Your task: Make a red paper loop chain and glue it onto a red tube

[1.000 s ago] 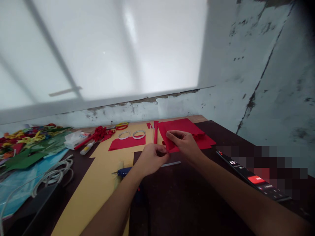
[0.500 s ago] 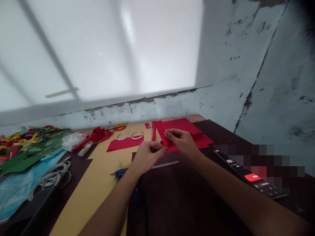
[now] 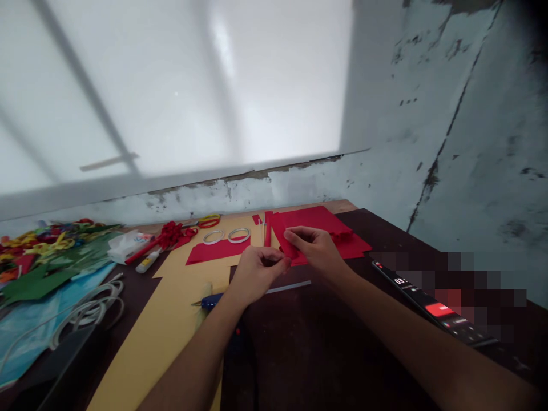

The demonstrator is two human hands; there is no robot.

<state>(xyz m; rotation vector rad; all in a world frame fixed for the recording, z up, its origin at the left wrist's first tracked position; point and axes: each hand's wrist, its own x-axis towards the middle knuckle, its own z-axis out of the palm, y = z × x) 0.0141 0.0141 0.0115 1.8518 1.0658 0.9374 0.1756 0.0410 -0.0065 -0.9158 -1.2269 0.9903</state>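
Over the far middle of the table, my right hand (image 3: 314,245) pinches a red strip (image 3: 287,242) that looks like paper or felt. My left hand (image 3: 261,273) is closed with thumb and fingertips together, close to the strip's lower end; what lies between them is too small to make out. Behind the strip lies a larger red sheet (image 3: 317,218). Under my left wrist a blue glue gun (image 3: 209,301) rests with its nozzle pointing left. A clear glue stick (image 3: 290,287) sticks out beyond that hand.
Two tape rolls (image 3: 238,235) sit on a red piece (image 3: 201,253) over tan paper (image 3: 171,331). Yellow-handled scissors (image 3: 209,220), a red ribbon flower (image 3: 172,233) and a glue bottle (image 3: 148,261) lie left. Coiled cable (image 3: 92,305) is nearer. A phone (image 3: 428,302) lies right.
The red strip has tipped back and lower, now against the red sheet behind it. Both hands stay almost in place.
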